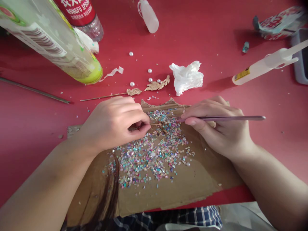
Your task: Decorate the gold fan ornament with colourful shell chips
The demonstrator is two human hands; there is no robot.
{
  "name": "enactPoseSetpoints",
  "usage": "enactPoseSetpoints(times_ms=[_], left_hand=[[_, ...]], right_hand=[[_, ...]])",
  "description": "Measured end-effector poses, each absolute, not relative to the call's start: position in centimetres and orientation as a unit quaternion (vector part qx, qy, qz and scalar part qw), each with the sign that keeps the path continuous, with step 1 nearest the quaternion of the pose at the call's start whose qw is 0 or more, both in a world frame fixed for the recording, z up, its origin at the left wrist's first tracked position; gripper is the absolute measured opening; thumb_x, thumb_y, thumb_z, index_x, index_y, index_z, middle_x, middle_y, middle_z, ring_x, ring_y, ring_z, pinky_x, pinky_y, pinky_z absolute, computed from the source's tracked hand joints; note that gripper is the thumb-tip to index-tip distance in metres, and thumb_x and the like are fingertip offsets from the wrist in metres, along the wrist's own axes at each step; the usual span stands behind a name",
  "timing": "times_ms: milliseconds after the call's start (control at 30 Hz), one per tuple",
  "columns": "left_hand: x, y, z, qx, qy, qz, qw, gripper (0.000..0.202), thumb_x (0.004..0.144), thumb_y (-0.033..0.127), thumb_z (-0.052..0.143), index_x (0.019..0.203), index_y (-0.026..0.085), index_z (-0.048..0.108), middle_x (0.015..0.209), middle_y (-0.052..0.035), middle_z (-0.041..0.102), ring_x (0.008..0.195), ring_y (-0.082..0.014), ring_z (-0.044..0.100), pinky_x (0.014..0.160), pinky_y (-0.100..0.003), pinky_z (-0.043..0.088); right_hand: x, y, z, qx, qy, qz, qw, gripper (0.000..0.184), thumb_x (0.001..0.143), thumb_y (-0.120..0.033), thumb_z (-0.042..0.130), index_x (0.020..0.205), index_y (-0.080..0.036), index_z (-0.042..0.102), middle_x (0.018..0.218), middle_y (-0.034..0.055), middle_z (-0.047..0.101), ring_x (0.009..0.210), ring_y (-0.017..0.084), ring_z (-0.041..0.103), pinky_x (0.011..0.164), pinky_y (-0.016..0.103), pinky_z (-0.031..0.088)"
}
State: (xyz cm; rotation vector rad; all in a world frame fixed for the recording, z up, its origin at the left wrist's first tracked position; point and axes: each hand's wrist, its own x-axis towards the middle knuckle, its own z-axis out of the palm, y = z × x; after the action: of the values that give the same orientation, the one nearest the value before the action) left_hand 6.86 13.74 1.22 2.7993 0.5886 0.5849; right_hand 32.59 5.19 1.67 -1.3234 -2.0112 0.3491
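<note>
My left hand (117, 125) pinches a thin gold-coloured stick (154, 124) between thumb and fingertips. At the stick's right end is a small ornament (163, 125), hard to make out among the beads. Closed around metal tweezers (231, 118), my right hand (216, 125) holds their tips beside that ornament. Whether the tips grip anything is too small to tell. Below both hands, many small coloured chips and beads (149, 160) lie scattered over a brown cardboard sheet (187, 189).
Beyond the hands lie a gold leaf piece (157, 84), another gold stick (106, 97), pearl beads (132, 84) and crumpled tissue (187, 77). A green canister (55, 41) and a water bottle (81, 16) are at left. A white glue bottle (260, 65) lies right. Hair (112, 189) hangs over the cardboard.
</note>
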Motion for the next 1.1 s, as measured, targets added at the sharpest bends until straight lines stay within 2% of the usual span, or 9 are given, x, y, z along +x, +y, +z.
enactPoseSetpoints(times_ms=[167, 333, 533, 1100], left_hand=[[6.75, 13.73, 0.89, 0.951, 0.203, 0.2, 0.117, 0.013, 0.089, 0.021, 0.061, 0.078, 0.024, 0.066, 0.07, 0.0033, 0.065, 0.069, -0.0135, 0.055, 0.07, -0.029, 0.043], [6.76, 13.74, 0.87, 0.949, 0.203, 0.207, 0.123, 0.012, 0.089, 0.023, 0.061, 0.078, 0.025, 0.066, 0.07, 0.0035, 0.065, 0.069, -0.0135, 0.055, 0.07, -0.03, 0.043], [6.73, 13.77, 0.85, 0.949, 0.207, 0.202, 0.124, 0.013, 0.089, 0.022, 0.06, 0.078, 0.025, 0.066, 0.07, 0.0032, 0.065, 0.069, -0.0135, 0.055, 0.07, -0.03, 0.044], [6.83, 13.78, 1.07, 0.948, 0.213, 0.2, 0.124, 0.014, 0.089, 0.024, 0.06, 0.077, 0.025, 0.065, 0.07, 0.0027, 0.066, 0.069, -0.0141, 0.056, 0.07, -0.03, 0.045]], right_hand=[[32.48, 5.19, 1.55, -0.514, -0.77, 0.139, 0.352, 0.015, 0.099, -0.032, 0.061, 0.086, -0.027, 0.066, 0.074, -0.0064, 0.072, 0.073, 0.016, 0.069, 0.078, 0.036, 0.047], [32.52, 5.18, 1.67, -0.526, -0.763, 0.135, 0.351, 0.012, 0.096, -0.032, 0.066, 0.084, -0.028, 0.067, 0.074, -0.0057, 0.072, 0.067, 0.015, 0.066, 0.073, 0.034, 0.046], [32.56, 5.12, 1.82, -0.531, -0.759, 0.136, 0.351, 0.013, 0.095, -0.033, 0.066, 0.084, -0.027, 0.068, 0.076, -0.0033, 0.073, 0.069, 0.017, 0.067, 0.071, 0.034, 0.047], [32.41, 5.07, 1.71, -0.537, -0.744, 0.165, 0.363, 0.012, 0.094, -0.03, 0.067, 0.082, -0.026, 0.069, 0.075, -0.0059, 0.072, 0.069, 0.012, 0.064, 0.071, 0.031, 0.046]])
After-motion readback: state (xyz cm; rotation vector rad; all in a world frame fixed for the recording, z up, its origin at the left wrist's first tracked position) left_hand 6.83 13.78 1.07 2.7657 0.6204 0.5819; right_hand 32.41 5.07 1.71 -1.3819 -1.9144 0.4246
